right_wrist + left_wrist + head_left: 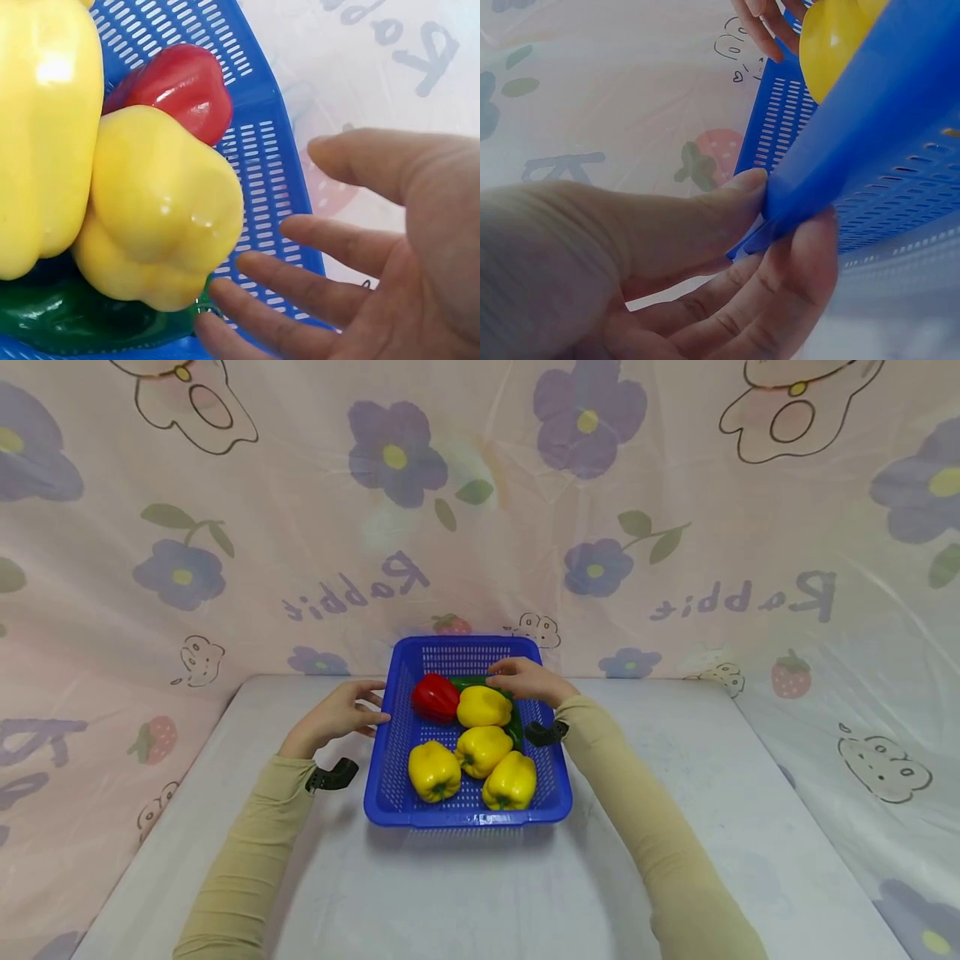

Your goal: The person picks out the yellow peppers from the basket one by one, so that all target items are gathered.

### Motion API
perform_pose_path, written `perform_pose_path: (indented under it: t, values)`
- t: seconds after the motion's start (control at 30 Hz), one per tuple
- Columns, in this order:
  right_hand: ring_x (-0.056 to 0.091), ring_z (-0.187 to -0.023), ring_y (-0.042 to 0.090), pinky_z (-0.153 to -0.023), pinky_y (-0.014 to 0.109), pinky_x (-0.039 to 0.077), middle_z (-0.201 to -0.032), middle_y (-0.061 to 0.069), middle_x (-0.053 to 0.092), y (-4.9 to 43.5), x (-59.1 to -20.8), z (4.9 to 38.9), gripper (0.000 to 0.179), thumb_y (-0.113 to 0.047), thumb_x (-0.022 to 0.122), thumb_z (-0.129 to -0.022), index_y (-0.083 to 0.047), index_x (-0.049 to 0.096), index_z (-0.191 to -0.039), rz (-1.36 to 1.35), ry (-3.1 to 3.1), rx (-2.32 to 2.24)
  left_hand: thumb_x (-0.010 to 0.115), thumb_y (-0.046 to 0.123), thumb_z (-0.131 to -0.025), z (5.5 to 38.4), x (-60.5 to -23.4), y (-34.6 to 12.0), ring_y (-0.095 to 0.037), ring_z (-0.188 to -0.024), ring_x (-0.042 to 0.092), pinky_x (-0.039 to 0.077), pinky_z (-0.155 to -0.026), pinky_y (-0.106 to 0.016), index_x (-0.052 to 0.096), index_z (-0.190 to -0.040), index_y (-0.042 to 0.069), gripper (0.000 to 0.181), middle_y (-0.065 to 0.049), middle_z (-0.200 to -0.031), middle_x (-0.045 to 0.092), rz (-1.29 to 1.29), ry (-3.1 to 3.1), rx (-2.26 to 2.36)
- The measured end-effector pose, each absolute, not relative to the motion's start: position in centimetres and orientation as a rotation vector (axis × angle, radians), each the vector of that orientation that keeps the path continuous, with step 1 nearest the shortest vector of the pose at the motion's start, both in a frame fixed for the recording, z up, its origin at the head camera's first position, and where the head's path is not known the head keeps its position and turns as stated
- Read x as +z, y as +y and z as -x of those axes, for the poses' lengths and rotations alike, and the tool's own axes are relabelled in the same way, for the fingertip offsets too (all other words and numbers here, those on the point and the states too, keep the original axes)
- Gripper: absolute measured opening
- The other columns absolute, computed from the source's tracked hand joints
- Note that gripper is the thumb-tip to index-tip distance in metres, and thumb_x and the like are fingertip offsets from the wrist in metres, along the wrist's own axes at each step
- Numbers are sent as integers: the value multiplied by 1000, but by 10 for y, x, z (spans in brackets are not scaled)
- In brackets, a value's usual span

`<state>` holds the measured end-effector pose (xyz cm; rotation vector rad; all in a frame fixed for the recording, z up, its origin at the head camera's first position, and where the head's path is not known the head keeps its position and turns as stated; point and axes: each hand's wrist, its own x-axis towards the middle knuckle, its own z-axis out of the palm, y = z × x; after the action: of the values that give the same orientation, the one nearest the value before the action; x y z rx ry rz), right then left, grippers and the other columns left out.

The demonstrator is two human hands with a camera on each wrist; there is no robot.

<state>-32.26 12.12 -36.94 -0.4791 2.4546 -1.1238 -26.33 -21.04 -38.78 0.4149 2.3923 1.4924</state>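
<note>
Blue basket [467, 819]: moulded plastic, smooth rim with soft sheen, perforated mesh walls and floor. Inside basket: yellow peppers [435, 772], smooth, high gloss, bright highlights; red pepper [435, 697], same shiny skin; green pepper [82, 319], dark, glossy, streaky reflections. Real or plastic, can't tell for any pepper. Under basket: white table [465, 893], smooth, mostly matt. Behind basket: printed sheet [495, 552], thin, creased, faint sheen; cloth or plastic film, can't tell. Either side of basket: beige sleeves [247, 860], matt stretchy-looking cloth, wrinkled. Dark wrist mounts [333, 775] flanking basket: hard, plastic-looking.
</note>
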Motion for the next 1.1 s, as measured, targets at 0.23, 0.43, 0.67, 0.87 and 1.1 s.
perform_pose_path:
  t: [0.23, 0.43, 0.67, 0.87, 1.1]
  values:
    - [51, -116, 34, -92, 45, 49, -137, 17, 48, 119, -369, 327, 49, -29, 55, -98, -2, 48, -137, 425, 2433, -1126, 65, 0, -89, 267, -389, -211, -27, -81, 65, 58, -70, -39, 33, -143, -8, 64, -30, -116, 51, -385, 2409, 1476]
    - [51, -115, 33, -93, 47, 48, -137, 16, 47, 115, -370, 329, 50, -29, 56, -97, -3, 48, -138, 383, 2411, -1109, 66, 0, -88, 266, -389, -210, -28, -82, 66, 58, -69, -38, 33, -143, -9, 64, -31, -116, 51, -390, 2412, 1475]
    - [49, -119, 30, -93, 46, 49, -138, 14, 47, 110, -375, 333, 52, -31, 58, -96, -5, 47, -139, 371, 2421, -1054, 65, 0, -89, 266, -389, -211, -27, -81, 66, 58, -69, -38, 32, -142, -11, 64, -31, -115, 50, -402, 2413, 1473]
    - [49, -120, 29, -90, 44, 51, -138, 14, 48, 110, -381, 338, 53, -32, 61, -94, -6, 49, -138, 386, 2437, -1034, 64, -1, -89, 265, -388, -211, -26, -81, 66, 58, -68, -38, 32, -142, -11, 63, -30, -114, 51, -402, 2421, 1471]
    - [50, -118, 29, -91, 46, 50, -137, 14, 48, 109, -382, 338, 53, -30, 63, -93, -7, 49, -138, 399, 2432, -1022, 65, 0, -89, 265, -387, -211, -28, -83, 65, 58, -71, -40, 32, -143, -9, 64, -31, -117, 50, -368, 2406, 1466]
